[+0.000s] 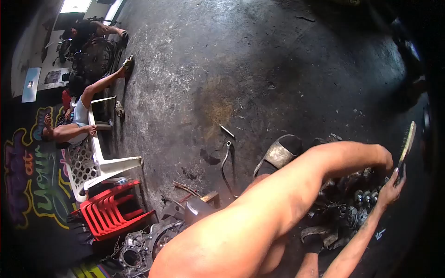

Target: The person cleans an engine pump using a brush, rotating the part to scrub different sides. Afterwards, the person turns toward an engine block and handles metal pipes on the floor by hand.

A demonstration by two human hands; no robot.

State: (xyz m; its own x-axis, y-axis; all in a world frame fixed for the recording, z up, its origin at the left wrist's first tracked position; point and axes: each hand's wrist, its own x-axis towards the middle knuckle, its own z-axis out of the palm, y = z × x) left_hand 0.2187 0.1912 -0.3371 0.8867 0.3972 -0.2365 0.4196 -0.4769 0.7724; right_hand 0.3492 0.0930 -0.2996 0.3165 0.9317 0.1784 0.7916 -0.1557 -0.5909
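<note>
My left hand (391, 190) is closed around the dark handle of a wire brush (408, 141) at the right of the view. The brush has a pale, narrow head with bristles along one side. Reaching across from the bottom, my right arm ends in my right hand (384, 157), close beside the brush handle. Its fingers are mostly hidden, so whether it grips anything is unclear. Dark, greasy metal engine parts (366, 198) lie on the floor under and beside both hands, partly covered by my right arm.
My sandalled foot (280, 155) is near the parts. A bent metal lever (225, 167) and a pale rod (227, 131) lie on the floor. An engine casing (132, 252) is at the bottom left, near stacked red chairs (109, 211). A person sits on a white chair (99, 169).
</note>
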